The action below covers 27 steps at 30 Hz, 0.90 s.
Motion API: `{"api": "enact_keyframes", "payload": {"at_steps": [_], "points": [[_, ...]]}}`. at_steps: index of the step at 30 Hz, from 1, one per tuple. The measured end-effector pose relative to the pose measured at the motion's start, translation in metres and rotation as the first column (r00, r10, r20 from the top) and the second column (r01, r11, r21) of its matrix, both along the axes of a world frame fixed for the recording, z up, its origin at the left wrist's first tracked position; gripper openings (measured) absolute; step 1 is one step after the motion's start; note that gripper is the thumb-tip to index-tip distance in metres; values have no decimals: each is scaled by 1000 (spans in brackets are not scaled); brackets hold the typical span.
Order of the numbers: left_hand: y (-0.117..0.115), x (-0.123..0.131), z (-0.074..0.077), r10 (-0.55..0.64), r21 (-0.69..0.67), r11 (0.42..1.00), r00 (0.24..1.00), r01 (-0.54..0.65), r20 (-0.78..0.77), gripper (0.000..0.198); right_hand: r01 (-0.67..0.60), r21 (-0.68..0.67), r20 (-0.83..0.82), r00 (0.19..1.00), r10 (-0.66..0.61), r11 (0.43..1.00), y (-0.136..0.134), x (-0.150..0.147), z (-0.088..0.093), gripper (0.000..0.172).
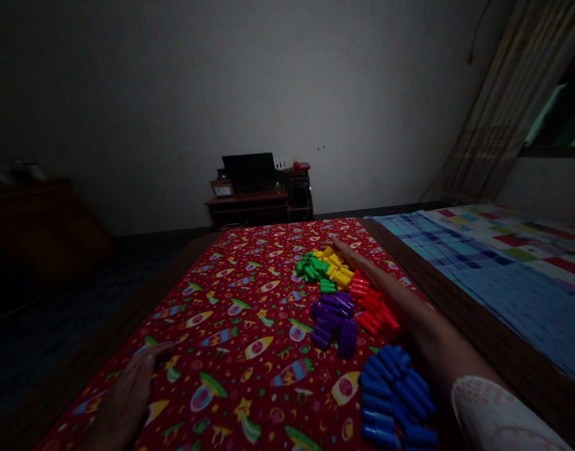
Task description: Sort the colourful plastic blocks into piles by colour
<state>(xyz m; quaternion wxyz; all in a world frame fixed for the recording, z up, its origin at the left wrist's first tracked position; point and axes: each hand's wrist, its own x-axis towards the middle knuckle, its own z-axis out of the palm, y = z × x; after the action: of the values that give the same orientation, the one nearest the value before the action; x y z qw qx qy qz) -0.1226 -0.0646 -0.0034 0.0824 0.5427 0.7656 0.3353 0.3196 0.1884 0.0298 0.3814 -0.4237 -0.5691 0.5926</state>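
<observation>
My right hand (344,250) reaches across to the far side of the yellow plastic toy blocks (340,275), fingers stretched out along the pile's edge; whether it touches them I cannot tell. Left of the yellow pieces lies a heap of green blocks (313,268). Red blocks (374,310) sit beside my right forearm. Purple blocks (334,319) form another heap, and nearest me on the right are the blue blocks (395,401). At lower left, my left hand (128,394) rests on the patterned cloth with its fingers extended, holding nothing.
The red rocket-print cloth (250,313) covers a surface with brown edges. To the right is a bed with a blue plaid and patchwork cover (485,275). A desk (247,199) with a dark monitor (250,170) stands by the far wall. A curtain (498,106) hangs at right.
</observation>
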Motion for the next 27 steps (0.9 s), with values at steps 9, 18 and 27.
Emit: {"api": "enact_keyframes", "payload": {"at_steps": [9, 18, 27], "points": [[1, 5, 2, -59, 75, 995, 994, 65, -88, 43, -360, 90, 180, 923, 340, 929, -12, -86, 5, 51], [5, 8, -2, -108, 154, 980, 989, 122, -99, 45, -696, 263, 261, 718, 645, 668, -86, -131, 39, 62], [49, 28, 3, -259, 179, 945, 961, 273, -99, 56, 160, 362, 198, 950, -243, 918, -139, 67, 11, 70]]}}
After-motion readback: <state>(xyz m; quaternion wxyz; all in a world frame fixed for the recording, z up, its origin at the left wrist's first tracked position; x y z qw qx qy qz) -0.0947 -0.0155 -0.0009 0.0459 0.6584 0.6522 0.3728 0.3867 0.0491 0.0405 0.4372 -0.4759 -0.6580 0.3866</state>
